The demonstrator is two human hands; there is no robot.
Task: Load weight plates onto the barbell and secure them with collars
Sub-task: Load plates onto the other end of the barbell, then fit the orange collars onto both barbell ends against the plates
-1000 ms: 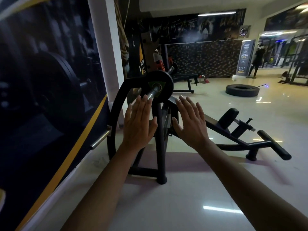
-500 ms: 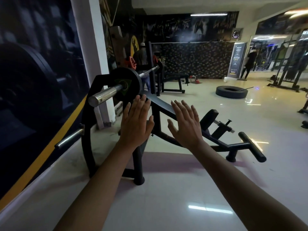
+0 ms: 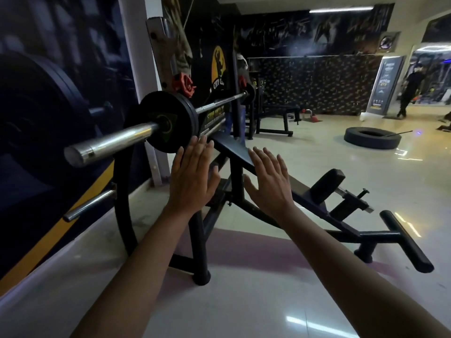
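Observation:
A steel barbell (image 3: 109, 142) rests across a black bench rack, its bare sleeve end pointing toward me at the left. A black weight plate (image 3: 175, 118) with a green mark sits on that sleeve. A red collar (image 3: 183, 85) hangs on the rack upright just behind the plate. A second red collar (image 3: 242, 81) and a dark plate show at the bar's far end. My left hand (image 3: 191, 178) is flat and open just below the near plate, touching nothing. My right hand (image 3: 271, 182) is open too, over the bench frame.
The black rack frame (image 3: 123, 215) and the decline bench (image 3: 324, 203) with its floor bar (image 3: 405, 240) stand right before me. A dark mural wall runs along the left. A tyre (image 3: 372, 137) lies on the tiled floor; a person (image 3: 410, 91) walks at the far right.
My view has swung right and closer, so the barbell's sleeve now appears from the side at the left. Both hands stay open and raised, now below and right of the plate.

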